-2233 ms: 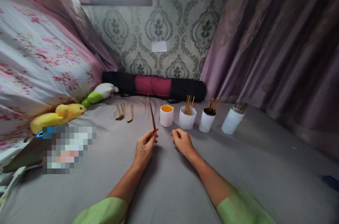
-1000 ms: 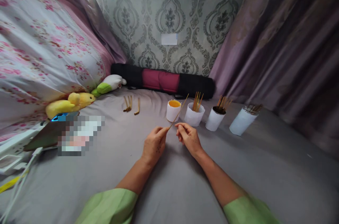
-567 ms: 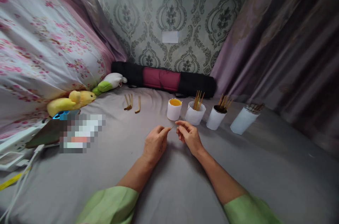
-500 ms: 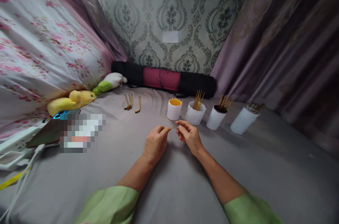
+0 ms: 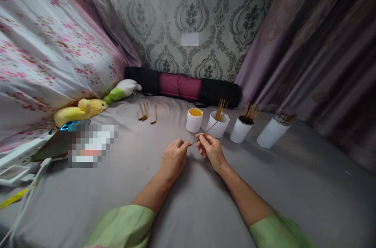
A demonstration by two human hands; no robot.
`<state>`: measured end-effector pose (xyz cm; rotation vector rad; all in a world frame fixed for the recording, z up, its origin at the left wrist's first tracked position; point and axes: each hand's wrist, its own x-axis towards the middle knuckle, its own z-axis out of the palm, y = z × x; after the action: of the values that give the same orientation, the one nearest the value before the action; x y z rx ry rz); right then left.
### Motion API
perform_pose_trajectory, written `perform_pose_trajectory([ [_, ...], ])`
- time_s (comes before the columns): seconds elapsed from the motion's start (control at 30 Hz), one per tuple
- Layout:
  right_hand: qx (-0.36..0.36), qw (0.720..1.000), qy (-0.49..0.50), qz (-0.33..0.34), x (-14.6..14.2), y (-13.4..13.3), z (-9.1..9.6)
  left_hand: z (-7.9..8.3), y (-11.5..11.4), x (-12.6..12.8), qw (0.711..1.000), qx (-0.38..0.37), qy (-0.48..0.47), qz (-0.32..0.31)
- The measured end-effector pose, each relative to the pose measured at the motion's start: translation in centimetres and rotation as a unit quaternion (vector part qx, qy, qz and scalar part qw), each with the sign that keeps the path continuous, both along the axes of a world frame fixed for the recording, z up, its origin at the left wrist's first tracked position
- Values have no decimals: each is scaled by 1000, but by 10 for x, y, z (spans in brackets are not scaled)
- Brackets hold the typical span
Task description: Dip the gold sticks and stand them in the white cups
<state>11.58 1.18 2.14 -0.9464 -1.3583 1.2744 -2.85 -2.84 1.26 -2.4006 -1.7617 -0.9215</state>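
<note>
Between my hands is a thin brown stick, slanting up to the right. My left hand pinches its lower end between thumb and forefinger. My right hand is closed around its middle, thumb against fingers. The stick's upper end crosses in front of a white cup that holds several thin yellowish sticks. Just left of it stands a white cup with a yellow inside. To the right are a white cup with a dark rim and a tilted white cup, both with sticks in them.
Several gold-coloured bent sticks lie on the grey sheet. A phone, a power strip with white cables, and yellow plush toys are at the left. A long black and maroon bag lies along the wall.
The thin stick now shows clearly, reaching up past my right hand; before, only a short bit showed between my fingertips. My hands have barely moved, and the view has shifted slightly.
</note>
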Motion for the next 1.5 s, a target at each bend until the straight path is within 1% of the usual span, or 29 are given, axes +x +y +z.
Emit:
perform_pose_trajectory([
  [0.2,-13,1000,4,-11,0,2,-2,-2,1,1,1000,-2,-16,-1],
  [0.43,-16,1000,3,-9,0,3,-3,-10,5,2,998,-6,-65,-2],
  [0.57,-17,1000,-2,-10,1,3,-4,-12,6,2,995,-14,-98,-14],
  [0.73,-12,1000,-3,-9,1,3,-4,-11,5,2,991,-26,-130,-27],
  [0.97,-27,999,-14,-16,2,4,-4,-8,6,4,980,-43,-189,-41],
  [1.1,-34,999,-16,-21,3,4,-4,-6,7,5,970,-69,-230,-45],
  [1.2,-36,999,-16,-19,3,4,-3,-5,7,6,953,-106,-281,-35],
  [1.3,-37,999,-11,-19,3,5,-4,-2,8,8,924,-155,-350,-26],
  [1.37,-37,999,-7,-18,3,6,-4,1,7,9,897,-200,-392,-32],
  [1.5,-37,999,-4,-19,4,6,-4,7,6,13,831,-292,-473,-29],
])
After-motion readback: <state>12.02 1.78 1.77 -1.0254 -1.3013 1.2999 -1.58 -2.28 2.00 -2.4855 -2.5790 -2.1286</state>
